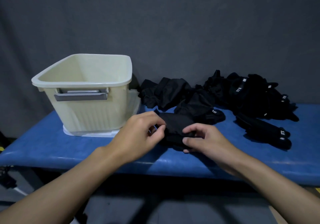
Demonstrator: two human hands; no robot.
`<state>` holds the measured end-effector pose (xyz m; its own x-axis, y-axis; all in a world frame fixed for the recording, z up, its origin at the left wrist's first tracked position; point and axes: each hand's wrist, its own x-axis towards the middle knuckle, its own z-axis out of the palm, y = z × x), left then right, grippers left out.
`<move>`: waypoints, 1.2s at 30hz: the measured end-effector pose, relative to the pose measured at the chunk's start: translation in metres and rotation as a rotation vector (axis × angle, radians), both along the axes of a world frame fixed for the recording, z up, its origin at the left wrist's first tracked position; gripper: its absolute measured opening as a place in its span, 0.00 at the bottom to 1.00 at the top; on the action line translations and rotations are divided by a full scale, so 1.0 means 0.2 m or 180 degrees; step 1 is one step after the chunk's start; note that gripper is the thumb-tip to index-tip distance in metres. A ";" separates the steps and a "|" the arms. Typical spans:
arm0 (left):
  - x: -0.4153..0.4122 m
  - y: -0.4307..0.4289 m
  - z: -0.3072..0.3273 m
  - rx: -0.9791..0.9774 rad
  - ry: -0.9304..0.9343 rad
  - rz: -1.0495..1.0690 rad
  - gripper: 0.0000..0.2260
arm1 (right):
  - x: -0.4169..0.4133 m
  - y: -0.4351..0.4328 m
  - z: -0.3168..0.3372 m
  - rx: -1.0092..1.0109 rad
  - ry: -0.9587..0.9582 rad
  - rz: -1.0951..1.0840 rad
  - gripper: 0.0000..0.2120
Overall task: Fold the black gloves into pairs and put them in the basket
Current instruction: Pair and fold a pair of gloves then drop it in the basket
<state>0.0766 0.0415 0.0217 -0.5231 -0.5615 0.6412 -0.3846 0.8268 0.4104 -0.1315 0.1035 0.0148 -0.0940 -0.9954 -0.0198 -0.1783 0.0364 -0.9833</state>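
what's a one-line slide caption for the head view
Left hand and right hand pinch a black glove on the blue table beside a cream basket.

1. Table: blue padded top, worn pale along the near edge; spans the view from left to right.
2. Backdrop: grey cloth, faintly creased, hanging behind the table's far edge.
3. Board: white, flat, lying on the table's left half.
4. Floor: grey, below the near edge.
5. Tape: yellow and black, beyond the table's left end.
6. Dark object: under the near left corner; kind unclear.
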 end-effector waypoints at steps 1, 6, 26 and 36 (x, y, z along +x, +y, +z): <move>0.01 0.00 -0.01 0.0071 -0.0026 0.0052 0.08 | -0.01 0.01 0.00 0.0039 0.0081 -0.0036 0.05; 0.02 0.04 0.00 0.0119 0.0106 0.0347 0.06 | -0.04 0.08 0.04 -0.0067 0.0567 -0.0025 0.02; -0.06 -0.01 -0.10 0.0848 -0.0971 0.0281 0.30 | -0.02 -0.04 0.01 -0.0364 0.0998 0.0039 0.29; -0.05 -0.01 -0.08 0.0432 -0.2383 0.0667 0.40 | -0.10 -0.01 -0.07 -0.0853 0.2633 0.0464 0.33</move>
